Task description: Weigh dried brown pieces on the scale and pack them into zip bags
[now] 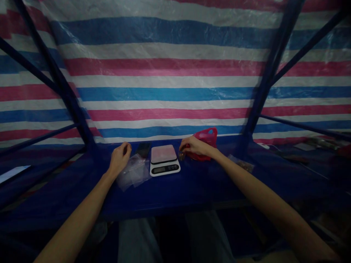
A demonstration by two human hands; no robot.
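Note:
A white kitchen scale (pixel 164 170) with a small display stands on the blue tabletop, its square pale platform bare. On its left side is my left hand (pixel 120 157), fingers curled closed above several clear plastic bags (pixel 134 171); whether anything is between them is hidden. My right hand (pixel 193 145) is just right of the scale, thumb and fingers pinched at a small clear item with brownish contents (pixel 181 155), too dim to name. Behind and beneath that hand is a red plastic bag (pixel 207 137) with a handle hole.
A dark flat object (pixel 143 149) lies behind the clear bags. Right of my forearm is a clear bag with brownish contents (pixel 244 165). Blue metal posts (pixel 257 98) and a striped plastic sheet (pixel 164 67) bound the back. A white object (pixel 263 145) sits farther right.

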